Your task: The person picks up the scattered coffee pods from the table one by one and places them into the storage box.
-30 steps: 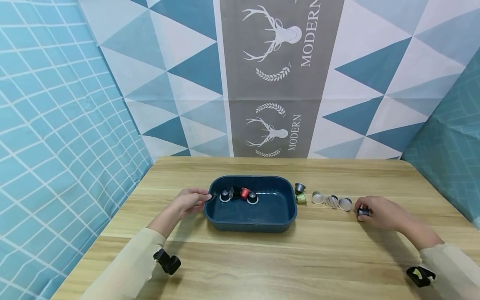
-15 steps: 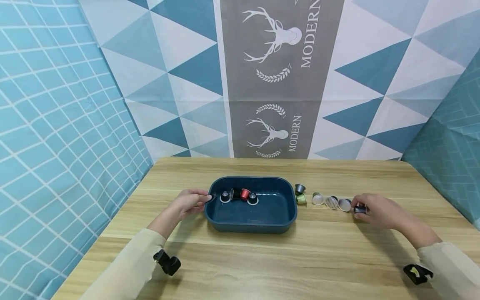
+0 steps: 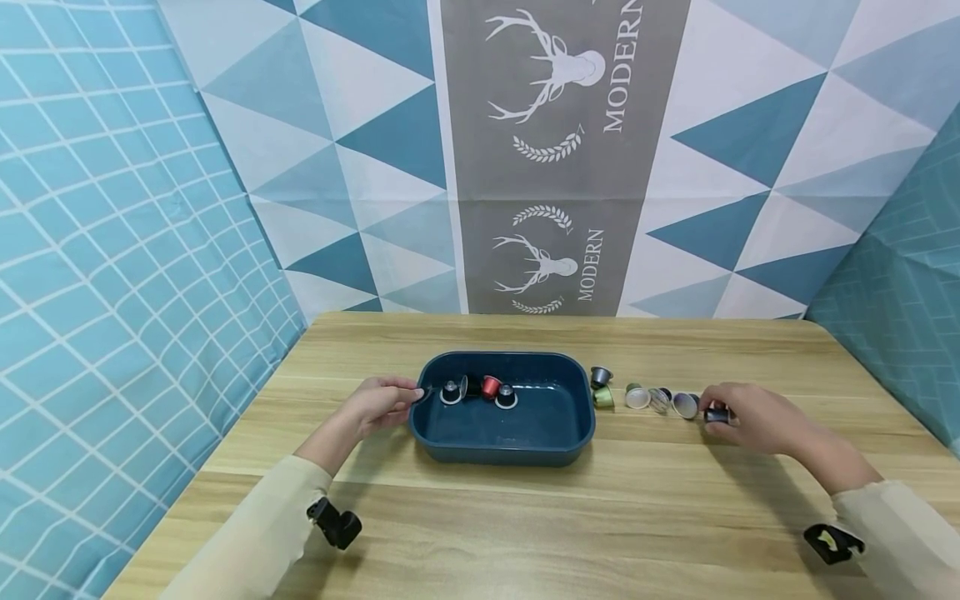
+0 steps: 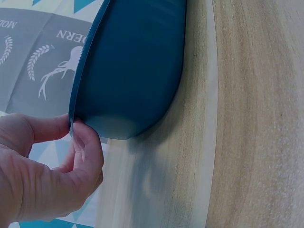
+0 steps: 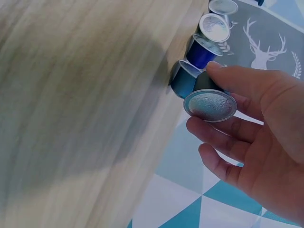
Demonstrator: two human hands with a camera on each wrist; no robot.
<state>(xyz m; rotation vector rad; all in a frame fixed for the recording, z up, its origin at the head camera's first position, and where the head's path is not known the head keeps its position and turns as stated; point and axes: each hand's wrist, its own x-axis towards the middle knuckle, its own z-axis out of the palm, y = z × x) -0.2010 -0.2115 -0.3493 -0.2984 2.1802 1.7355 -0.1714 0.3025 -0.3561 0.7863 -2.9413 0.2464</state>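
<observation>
My left hand (image 3: 378,406) pinches the left rim of a dark blue rectangular basin (image 3: 498,456); thumb and finger meet on the rim in the left wrist view. Inside lie a red coffee capsule (image 3: 491,387) and several black ones, grouped at the back left. My right hand (image 3: 765,421) holds a dark coffee capsule (image 5: 210,107) between thumb and fingers, its silvery lid towards the wrist camera. Right beside it, touching or nearly so, stands a teal capsule (image 5: 183,80), then a blue capsule (image 5: 200,53) in the row.
From the basin's right side a line of capsules runs over the wooden table (image 3: 525,533): a grey capsule (image 3: 601,377), a green capsule (image 3: 603,398) and several white-lidded ones, such as a capsule (image 3: 685,406) near my right hand. A patterned cloth (image 3: 555,167) hangs behind.
My right hand has moved slightly left with its capsule, up to the end of the row. The nearest capsules in the row have shifted a little left. My left hand stays on the rim.
</observation>
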